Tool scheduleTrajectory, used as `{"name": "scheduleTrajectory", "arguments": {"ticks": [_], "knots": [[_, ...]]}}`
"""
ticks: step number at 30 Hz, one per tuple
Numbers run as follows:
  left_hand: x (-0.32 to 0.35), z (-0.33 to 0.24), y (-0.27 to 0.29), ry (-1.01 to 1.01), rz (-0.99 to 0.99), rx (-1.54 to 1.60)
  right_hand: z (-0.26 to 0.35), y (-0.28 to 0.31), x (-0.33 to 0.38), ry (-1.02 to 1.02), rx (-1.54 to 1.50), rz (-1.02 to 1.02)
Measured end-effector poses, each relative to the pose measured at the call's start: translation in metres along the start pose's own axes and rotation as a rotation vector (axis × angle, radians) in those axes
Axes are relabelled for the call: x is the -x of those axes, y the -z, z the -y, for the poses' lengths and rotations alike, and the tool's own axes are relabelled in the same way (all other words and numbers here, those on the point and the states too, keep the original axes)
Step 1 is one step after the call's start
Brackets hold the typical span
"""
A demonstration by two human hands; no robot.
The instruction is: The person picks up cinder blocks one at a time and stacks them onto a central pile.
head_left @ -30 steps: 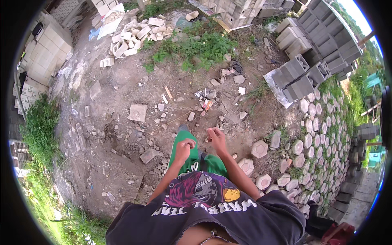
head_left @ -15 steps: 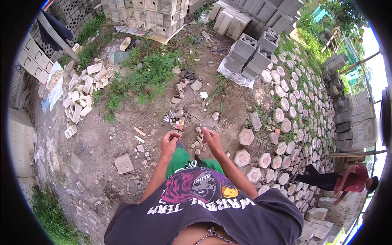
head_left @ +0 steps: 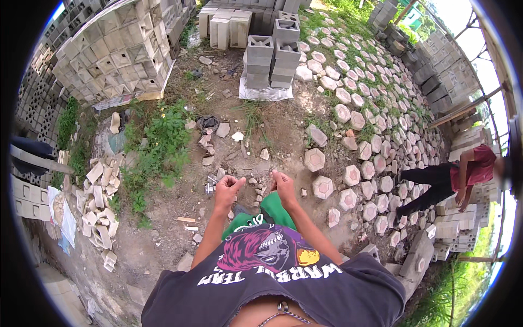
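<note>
My left hand [head_left: 229, 192] is held out in front of my shirt, its fingers curled in and the thumb pointing inward. Opposite it, my right hand [head_left: 282, 182] is half raised with the fingers curled and the thumb up. Nothing shows in either hand, and a gap separates them. Both hang above the dirt, touching nothing. Below them, small stones [head_left: 258, 185] lie scattered on the ground. Part of my green shorts [head_left: 278, 209] shows between the forearms.
Hexagonal paving blocks [head_left: 322, 187] spread over the ground to the right. Hollow grey blocks [head_left: 260, 59] stand stacked ahead. Pale broken blocks [head_left: 101, 201] lie heaped at left beside green weeds [head_left: 158, 147]. A person in a red shirt [head_left: 477, 165] stands at the right.
My view has turned to the right and moved forward; the block stacks and rubble now sit further left. Both hands keep nearly the same curled pose. The person at right has changed stance.
</note>
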State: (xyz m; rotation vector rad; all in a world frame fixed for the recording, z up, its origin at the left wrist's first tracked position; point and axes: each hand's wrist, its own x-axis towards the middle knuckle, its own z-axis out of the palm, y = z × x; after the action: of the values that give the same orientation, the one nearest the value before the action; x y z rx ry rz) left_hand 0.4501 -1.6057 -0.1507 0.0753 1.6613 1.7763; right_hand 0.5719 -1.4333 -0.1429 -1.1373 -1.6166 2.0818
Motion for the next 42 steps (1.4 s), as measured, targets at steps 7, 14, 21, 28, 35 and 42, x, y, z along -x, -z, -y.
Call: {"name": "scheduleTrajectory", "arguments": {"ticks": [7,14,21,28,35,42], "knots": [[-0.037,-0.049,-0.073,-0.036,0.053,0.031,0.023,0.032,-0.041,0.053,-0.092,-0.051],[-0.094,-0.061,-0.145,-0.077,-0.043,-0.017,0.068,0.070,-0.117,0.066,-0.082,0.057],[-0.149,-0.058,-0.222,-0.020,-0.053,-0.065,0.110,0.124,-0.195,0.080,-0.110,0.115],[-0.189,-0.067,-0.282,-0.033,-0.004,0.003,0.132,0.157,-0.239,0.004,-0.083,0.160],[-0.206,-0.065,-0.288,0.103,-0.027,-0.053,0.131,0.150,-0.264,-0.017,-0.093,0.217],[-0.262,-0.082,-0.280,0.070,0.008,-0.053,0.143,0.131,-0.308,-0.013,-0.140,0.173]]}}
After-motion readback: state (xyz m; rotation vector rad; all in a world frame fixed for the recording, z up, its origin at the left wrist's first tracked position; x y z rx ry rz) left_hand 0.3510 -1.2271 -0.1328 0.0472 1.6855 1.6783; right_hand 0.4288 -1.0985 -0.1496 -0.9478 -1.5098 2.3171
